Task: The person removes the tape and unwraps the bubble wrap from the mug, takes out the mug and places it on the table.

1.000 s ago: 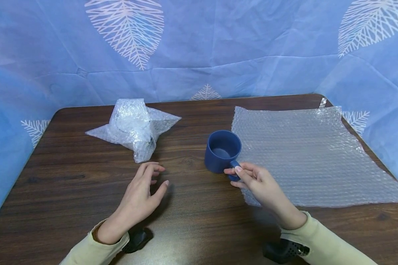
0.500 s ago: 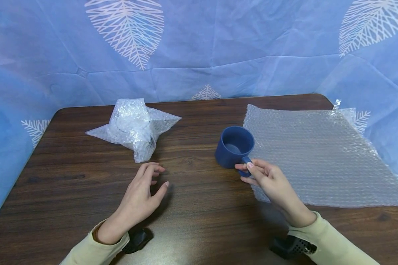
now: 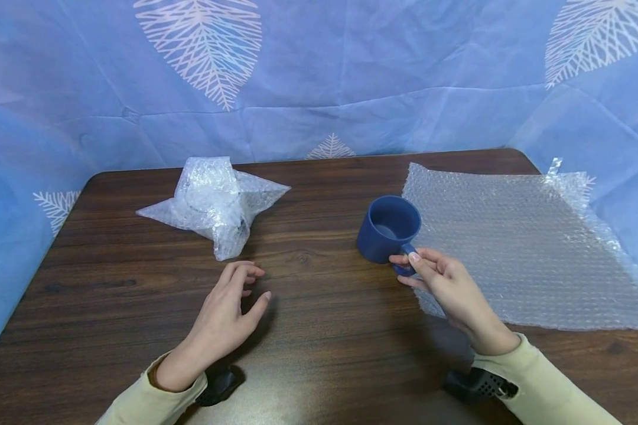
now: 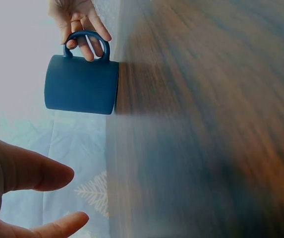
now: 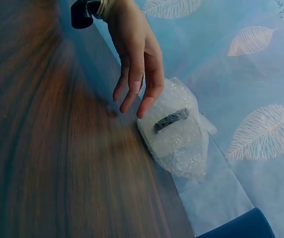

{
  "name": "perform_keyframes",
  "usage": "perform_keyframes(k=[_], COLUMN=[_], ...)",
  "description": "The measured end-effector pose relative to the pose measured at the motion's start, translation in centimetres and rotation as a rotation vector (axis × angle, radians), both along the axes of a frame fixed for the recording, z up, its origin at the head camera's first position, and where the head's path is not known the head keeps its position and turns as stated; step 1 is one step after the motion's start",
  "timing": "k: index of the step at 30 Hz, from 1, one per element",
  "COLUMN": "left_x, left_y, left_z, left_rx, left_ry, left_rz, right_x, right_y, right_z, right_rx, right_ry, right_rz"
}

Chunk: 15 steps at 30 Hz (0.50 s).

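Observation:
A blue mug [image 3: 385, 233] stands upright near the table's middle, its mouth facing up. My right hand [image 3: 449, 286] pinches its handle [image 4: 88, 33] between thumb and fingers. Under and beside that hand lies a flat sheet of bubble wrap [image 3: 516, 248]; its left edge reaches the mug. My left hand [image 3: 218, 319] is low over the table with loosely bent fingers, holding nothing. Just beyond its fingertips sits a bubble-wrapped bundle [image 3: 212, 200]. Through the wrap, the right wrist view shows a dark curved strip [image 5: 171, 119]. What else it contains is hidden.
The dark wooden table [image 3: 308, 330] has rounded back corners. A blue cloth with white leaf prints [image 3: 308, 71] hangs behind it. At the right, the bubble wrap's far corner extends past the table edge. Black wrist devices [image 3: 220, 386] sit under both sleeves.
My right hand has moved right and slightly away with the mug. The bubble wrap sheet has shifted right along with it, further past the table edge. The left hand and wrapped bundle stay put.

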<state>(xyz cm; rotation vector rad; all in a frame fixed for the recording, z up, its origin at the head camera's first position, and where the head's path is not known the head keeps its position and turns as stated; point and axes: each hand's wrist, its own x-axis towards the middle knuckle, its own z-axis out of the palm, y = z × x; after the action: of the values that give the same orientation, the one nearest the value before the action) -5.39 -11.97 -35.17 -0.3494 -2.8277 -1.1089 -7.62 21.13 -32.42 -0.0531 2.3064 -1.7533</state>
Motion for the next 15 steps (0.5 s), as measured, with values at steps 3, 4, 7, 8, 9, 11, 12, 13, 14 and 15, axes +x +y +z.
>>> perform_keyframes(k=[3, 4, 7, 8, 9, 11, 12, 13, 14, 15], left_x=[0.03, 0.04, 0.07, 0.08, 0.07, 0.08, 0.08, 0.08, 0.1, 0.11], left_y=[0.03, 0.04, 0.05, 0.06, 0.06, 0.08, 0.09, 0.1, 0.11, 0.12], left_z=[-0.01, 0.0, 0.02, 0.03, 0.02, 0.02, 0.01, 0.01, 0.0, -0.01], left_rx=[0.006, 0.008, 0.011, 0.012, 0.012, 0.011, 0.011, 0.01, 0.009, 0.009], left_ry=[0.018, 0.021, 0.029, 0.029, 0.028, 0.025, 0.023, 0.021, 0.019, 0.017], left_rz=[-0.007, -0.009, -0.01, -0.01, -0.01, -0.01, -0.01, -0.01, -0.01, -0.01], right_x=[-0.08, -0.1, -0.14, -0.17, -0.21, -0.29, -0.34, -0.38, -0.43, -0.47], right_y=[0.04, 0.04, 0.03, 0.02, 0.02, 0.02, 0.03, 0.02, 0.01, 0.0], right_z=[0.02, 0.02, -0.01, 0.0, 0.0, 0.05, 0.1, 0.15, 0.2, 0.25], right_rx=[0.012, 0.015, 0.016, 0.017, 0.017, 0.029, 0.04, 0.051, 0.063, 0.076], right_ry=[-0.007, -0.009, -0.015, -0.018, -0.02, -0.016, -0.013, -0.012, -0.011, -0.01], right_rz=[-0.004, -0.006, -0.012, -0.013, -0.013, -0.009, -0.006, -0.003, 0.001, 0.005])
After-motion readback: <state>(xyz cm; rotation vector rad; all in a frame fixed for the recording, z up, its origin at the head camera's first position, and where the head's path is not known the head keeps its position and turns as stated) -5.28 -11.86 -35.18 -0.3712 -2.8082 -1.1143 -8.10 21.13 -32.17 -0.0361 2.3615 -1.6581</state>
